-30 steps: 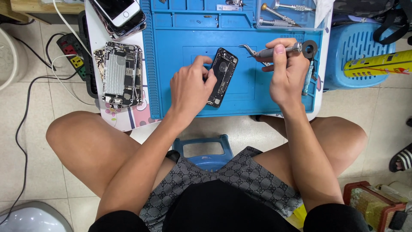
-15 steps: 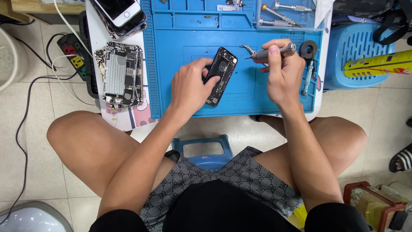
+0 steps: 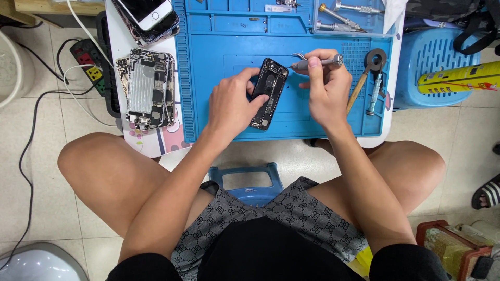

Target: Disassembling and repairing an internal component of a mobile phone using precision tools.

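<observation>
Left hand clamped over the lower left edge of the opened phone, fingers pressed together on its rim, apparently to pin it flat on the blue mat against tool pressure. Phone near mat centre, long axis tilted, top end pointing up and slightly right. Right hand pinching a metal screwdriver almost level, tip aimed left at the phone's top corner.

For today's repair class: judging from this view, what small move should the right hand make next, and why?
Probably lower the screwdriver tip onto the opened phone's top edge: the left hand steadies the phone on the blue mat, and the right hand holds the tool beside it.
</observation>
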